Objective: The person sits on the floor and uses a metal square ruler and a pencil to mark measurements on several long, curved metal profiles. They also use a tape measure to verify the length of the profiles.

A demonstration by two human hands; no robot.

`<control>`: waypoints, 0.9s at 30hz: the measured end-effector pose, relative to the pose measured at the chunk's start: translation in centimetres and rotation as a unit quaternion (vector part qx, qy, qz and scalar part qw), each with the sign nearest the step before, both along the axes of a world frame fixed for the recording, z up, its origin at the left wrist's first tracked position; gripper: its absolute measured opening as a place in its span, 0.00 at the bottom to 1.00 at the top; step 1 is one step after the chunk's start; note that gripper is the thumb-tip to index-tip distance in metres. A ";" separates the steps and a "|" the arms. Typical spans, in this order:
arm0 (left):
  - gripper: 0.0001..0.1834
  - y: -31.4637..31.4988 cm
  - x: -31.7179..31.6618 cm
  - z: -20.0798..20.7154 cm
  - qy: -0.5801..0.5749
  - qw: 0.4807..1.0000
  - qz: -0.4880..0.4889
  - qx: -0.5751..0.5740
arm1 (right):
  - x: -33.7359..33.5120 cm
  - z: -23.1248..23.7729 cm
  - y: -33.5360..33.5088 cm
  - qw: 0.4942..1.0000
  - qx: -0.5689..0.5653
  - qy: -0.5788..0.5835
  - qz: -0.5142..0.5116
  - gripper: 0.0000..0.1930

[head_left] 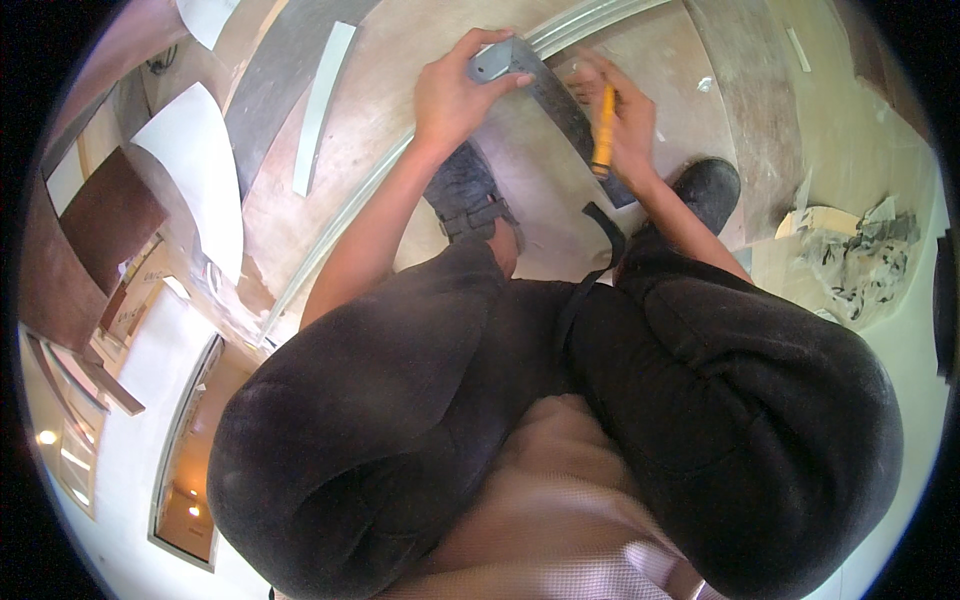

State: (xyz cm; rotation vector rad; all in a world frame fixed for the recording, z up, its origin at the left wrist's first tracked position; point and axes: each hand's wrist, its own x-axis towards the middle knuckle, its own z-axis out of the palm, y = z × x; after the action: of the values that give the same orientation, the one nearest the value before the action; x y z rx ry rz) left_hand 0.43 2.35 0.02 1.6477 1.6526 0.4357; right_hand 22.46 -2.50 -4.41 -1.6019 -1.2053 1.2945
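Note:
My left hand (450,95) is closed on the grey end of a metal square (500,60), thumb and fingers on either side of it. The square's dark, wide blade (570,120) slants down to the right, toward my right wrist. Between the fingers of my right hand (632,125) is a slim yellow pen-shaped tool (604,130); its exact kind is unclear, and the fingertips are blurred. A long pale metal channel (375,178) runs along the floor from lower left to upper right, passing behind the square and partly hidden by my left hand and forearm.
Both my shoes, the left (465,195) and the right (708,195), flank the square. A narrow light strip (323,110) and a white panel (200,165) lie on the left. Crumpled plastic (865,255) sits at the right. Brown boards (110,220) stand far left.

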 end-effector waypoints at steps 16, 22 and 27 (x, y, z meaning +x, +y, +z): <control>0.32 -0.3 -0.2 -0.4 0.028 0.999 -0.016 0.027 | 1.7 1.6 2.7 0.990 0.040 0.017 0.134 0.11; 0.32 -0.3 -0.5 -0.7 0.030 0.999 -0.017 0.013 | 1.2 1.5 3.0 0.991 0.034 0.007 0.128 0.12; 0.32 -0.1 -0.4 -0.7 0.024 0.999 -0.023 0.014 | 0.9 1.9 3.0 0.992 0.045 0.000 0.116 0.12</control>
State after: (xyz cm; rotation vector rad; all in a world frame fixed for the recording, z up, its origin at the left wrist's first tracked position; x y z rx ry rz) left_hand 0.03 2.21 -0.66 1.7249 1.6473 0.4015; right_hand 23.33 0.54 -2.56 -1.4284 -1.4630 1.3618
